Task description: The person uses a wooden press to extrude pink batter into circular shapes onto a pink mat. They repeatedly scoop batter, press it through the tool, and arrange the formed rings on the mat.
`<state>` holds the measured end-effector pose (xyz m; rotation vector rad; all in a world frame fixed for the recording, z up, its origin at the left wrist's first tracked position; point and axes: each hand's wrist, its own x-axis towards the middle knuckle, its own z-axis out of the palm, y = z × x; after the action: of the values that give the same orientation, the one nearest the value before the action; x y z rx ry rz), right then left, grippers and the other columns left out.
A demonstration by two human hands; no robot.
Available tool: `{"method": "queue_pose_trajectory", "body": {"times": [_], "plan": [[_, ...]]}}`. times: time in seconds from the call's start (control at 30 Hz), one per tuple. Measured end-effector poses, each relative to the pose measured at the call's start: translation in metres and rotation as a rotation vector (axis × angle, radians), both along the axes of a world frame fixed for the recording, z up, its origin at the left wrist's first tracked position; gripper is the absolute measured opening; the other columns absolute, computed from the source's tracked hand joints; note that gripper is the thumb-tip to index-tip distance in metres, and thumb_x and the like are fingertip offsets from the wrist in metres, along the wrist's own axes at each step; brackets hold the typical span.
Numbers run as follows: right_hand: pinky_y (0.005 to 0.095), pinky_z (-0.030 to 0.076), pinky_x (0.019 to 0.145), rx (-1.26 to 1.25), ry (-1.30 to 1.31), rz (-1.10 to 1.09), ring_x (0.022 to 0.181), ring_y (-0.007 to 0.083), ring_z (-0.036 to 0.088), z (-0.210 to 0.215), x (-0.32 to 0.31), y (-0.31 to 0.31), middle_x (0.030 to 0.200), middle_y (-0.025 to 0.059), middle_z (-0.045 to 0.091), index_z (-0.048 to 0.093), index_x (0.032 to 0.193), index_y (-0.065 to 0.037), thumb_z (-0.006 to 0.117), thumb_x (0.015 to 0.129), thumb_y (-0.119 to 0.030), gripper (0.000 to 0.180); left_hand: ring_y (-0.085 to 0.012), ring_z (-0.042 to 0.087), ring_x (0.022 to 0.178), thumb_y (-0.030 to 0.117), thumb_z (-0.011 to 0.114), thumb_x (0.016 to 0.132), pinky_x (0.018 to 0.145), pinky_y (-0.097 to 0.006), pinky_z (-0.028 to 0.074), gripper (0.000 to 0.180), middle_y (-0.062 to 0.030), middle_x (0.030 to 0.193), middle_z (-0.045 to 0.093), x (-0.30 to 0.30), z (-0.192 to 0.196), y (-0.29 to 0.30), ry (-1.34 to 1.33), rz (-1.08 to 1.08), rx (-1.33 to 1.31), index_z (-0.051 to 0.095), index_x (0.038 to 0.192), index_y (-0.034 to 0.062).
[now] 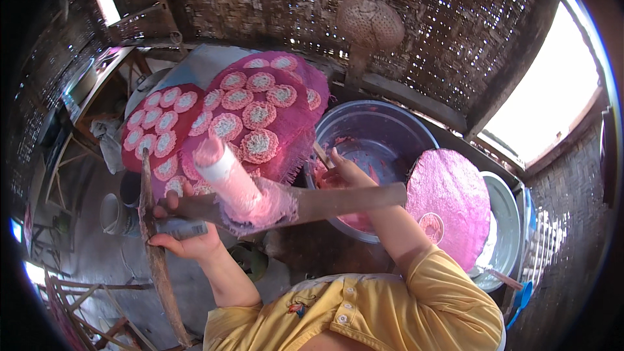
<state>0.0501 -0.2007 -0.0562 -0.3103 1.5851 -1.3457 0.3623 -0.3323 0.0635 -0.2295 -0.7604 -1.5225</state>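
My left hand (195, 237) is closed around the left end of a wooden plank (344, 200), with a grey cylindrical piece (182, 228) against the palm. A white tube (224, 169) stands up from the plank, smeared and topped with pink dough. Beside my left thumb, a long wooden stick (158, 273) runs down toward the floor. Beyond the plank, my right hand (351, 172) is inside a large grey-blue basin (390, 109), gripping a tool with a wooden handle (322, 155). Pink dough (325, 175) lies next to it; the plank hides the tool's lower part.
Pink round mats (296, 101) bear several lacy pink-and-white rounds (260, 115). At right, another pink mat (448, 188) with one round (431, 226) overlaps a grey-green basin (510, 221) and a blue-handled tool (522, 296). A bench (97, 94) stands at far left; a woven wall encloses the area.
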Motion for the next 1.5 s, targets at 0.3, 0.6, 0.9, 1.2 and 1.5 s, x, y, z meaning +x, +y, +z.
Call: {"method": "queue_pose_trajectory", "body": {"times": [0.3,0.6,0.9,1.2,1.5], "plan": [[0.0395,0.053,0.065,0.049,-0.18,-0.166,0.074,0.0277,0.063,0.039,0.004,0.071,0.092,0.014,0.059,0.053,0.102,-0.004,0.047,0.091,-0.044,0.042,-0.0197,0.051,0.098,0.06,0.053,0.08,0.089,-0.036,0.04,0.051,-0.0014,0.098,0.056,-0.002,-0.011,-0.022,0.276,0.288,0.381,0.057,0.094,0.0115],[0.0321,0.05,0.048,0.165,-0.152,-0.076,0.059,0.0206,0.06,0.095,0.055,0.141,0.078,0.0122,0.06,0.044,0.103,-0.004,0.053,0.086,-0.007,0.019,-0.04,0.05,0.106,0.061,0.057,0.075,0.089,-0.057,0.046,0.057,-0.0089,0.099,0.036,-0.005,-0.046,-0.035,0.158,-0.464,-0.154,0.05,0.105,0.0122],[0.0295,0.043,0.041,0.457,-0.014,0.053,0.048,0.0148,0.052,0.042,0.068,0.072,0.066,0.0079,0.056,0.057,0.078,0.0,0.051,0.091,-0.031,0.034,-0.0442,0.044,0.115,0.037,0.066,0.08,0.096,-0.056,0.042,0.041,-0.0073,0.1,0.032,-0.026,-0.042,-0.016,0.164,-0.599,-0.254,0.047,0.104,0.0097],[0.0255,0.042,0.039,0.211,-0.075,-0.057,0.048,0.0108,0.05,0.02,0.077,0.05,0.069,0.0035,0.054,0.059,0.094,-0.003,0.05,0.09,-0.019,0.019,-0.0407,0.048,0.111,0.04,0.067,0.078,0.093,-0.054,0.046,0.042,-0.0057,0.099,0.033,-0.021,-0.047,-0.02,0.14,-0.585,-0.182,0.047,0.103,0.0115],[0.0264,0.043,0.04,0.127,0.137,-0.135,0.049,0.0108,0.052,0.008,0.08,0.044,0.068,0.0038,0.057,0.058,0.106,-0.002,0.047,0.09,-0.017,0.025,-0.0374,0.055,0.103,0.046,0.067,0.075,0.085,-0.05,0.053,0.043,-0.004,0.096,0.035,-0.022,-0.04,-0.017,-0.018,-0.451,-0.16,0.047,0.097,0.015]]}}
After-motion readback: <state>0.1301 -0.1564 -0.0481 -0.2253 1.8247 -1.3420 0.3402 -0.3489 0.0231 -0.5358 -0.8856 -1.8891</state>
